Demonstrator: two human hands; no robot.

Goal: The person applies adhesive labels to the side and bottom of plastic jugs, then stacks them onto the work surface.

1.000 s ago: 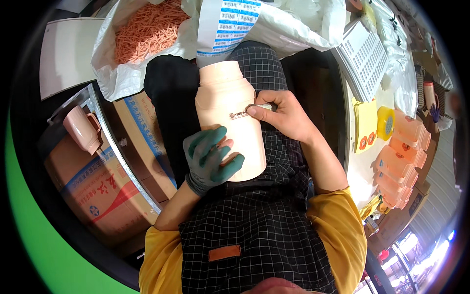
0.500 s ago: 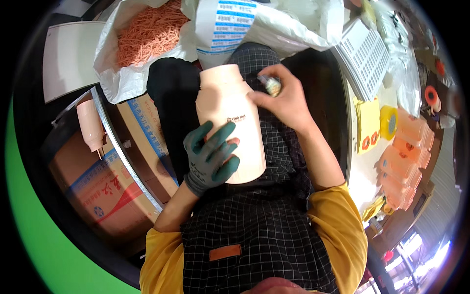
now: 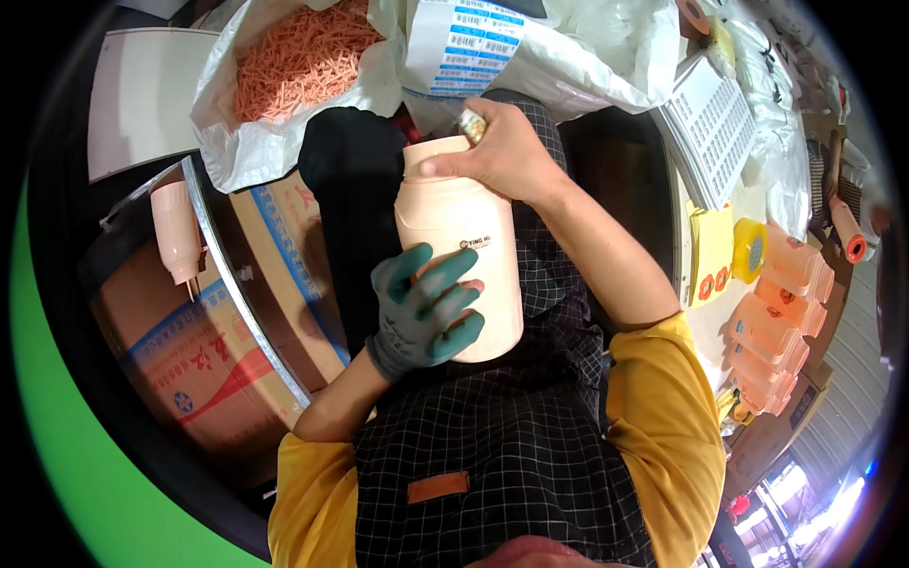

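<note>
A pale peach plastic bottle (image 3: 459, 284) with a wide neck lies across my lap, its neck pointing away from me. My left hand (image 3: 426, 308), in a grey-green glove with cut fingertips, wraps over its lower left side and holds it. My bare right hand (image 3: 507, 156) is closed at the neck, thumb pressed on the neck's side. Between the right hand's fingers shows a small pale, multicoloured wad (image 3: 472, 125); its exact kind cannot be made out. Small dark print marks the bottle's shoulder.
Ahead stands a white sack (image 3: 222, 142) of pink shredded paper (image 3: 303, 62), beside a label sheet (image 3: 473, 47). At right are printed sheets (image 3: 710, 128), a tape roll (image 3: 749, 251) and peach plastic containers (image 3: 772, 322). Cardboard boxes (image 3: 208, 369) and a peach bottle-shaped piece (image 3: 176, 232) are left.
My right hand has moved left, from beside the bottle onto its neck, with the small wad still in its fingers. My left hand keeps its hold on the bottle.
</note>
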